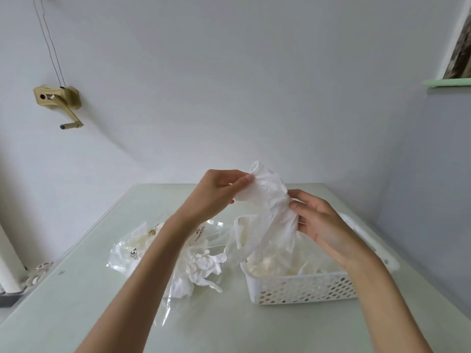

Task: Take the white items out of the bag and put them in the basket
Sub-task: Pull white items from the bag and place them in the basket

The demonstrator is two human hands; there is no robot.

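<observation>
Nearest the person, toward the right edge of the pale green table (76,289), stands the white perforated basket (300,286), already holding a loose heap of white items (280,266); set that close to the front edge, it seems placed for a short drop from the hands. Just left of it, about mid-table, lies the clear plastic bag (132,248), slumped on its side with printed lettering, and a crumpled cluster of white pieces (201,266) spills from its mouth toward the basket, so the bag is not yet emptied.

Above the basket's far rim, both hands hold one white glove-like item (270,205) raised off the table. The left hand (219,192) pinches its upper end between thumb and curled fingertips, while the right hand (318,220) grips the lower part, thumb pressed on the front and fingers wrapped behind. The piece hangs bunched between them, its thin tails trailing down into the basket. Holding it at two ends over the basket looks like a way to gather a limp, clingy thing before letting it fall inside; the likely risk is a trailing strip catching on the rim or dragging pieces back out.

Beyond the table's far edge rises the plain wall, with a tan crank fixture (57,100) mounted at upper left and a green ledge (446,82) at right
</observation>
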